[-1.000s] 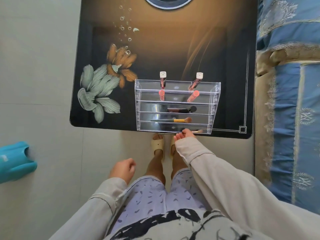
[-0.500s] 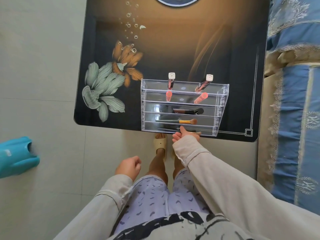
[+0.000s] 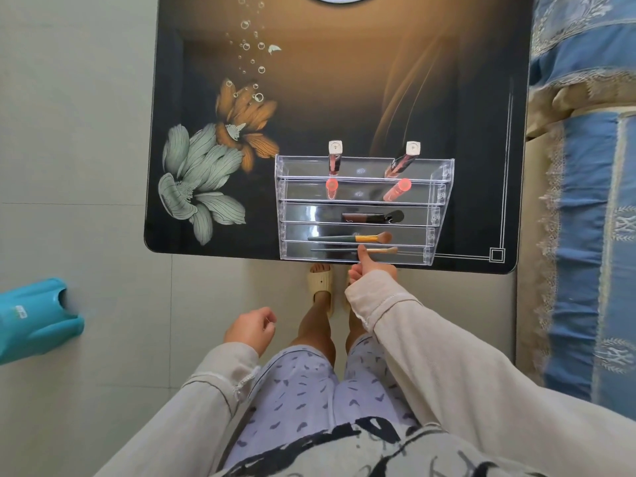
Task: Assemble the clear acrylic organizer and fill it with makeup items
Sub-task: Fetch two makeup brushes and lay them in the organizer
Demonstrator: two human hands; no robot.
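1. Head view: the clear acrylic organizer (image 3: 444, 173) is seen right of centre in the frame, set on a dark flower-printed table (image 3: 344, 80) close to its lower edge.
2. Two white-capped gloss tubes (image 3: 334, 160) are stood in the uppermost tier, and two pink tubes (image 3: 331, 188) in the tier below it.
3. A dark brush (image 3: 371, 217) is laid in the middle tier, a green-handled brush (image 3: 347, 238) in the next, and a thin brush (image 3: 378, 250) in the lowest.
4. The right hand (image 3: 373, 270) is held at the organizer's lower wall, with the thumb (image 3: 362, 253) laid straight up against it by the thin brush. The fingers are folded out of sight, so it cannot be told whether anything is pinched.
5. The left hand (image 3: 249, 330) is hung lower left of centre, loosely curled, with nothing held.
6. A teal object (image 3: 34, 318) is seen at the left edge and blue bedding (image 3: 585, 201) along the right.
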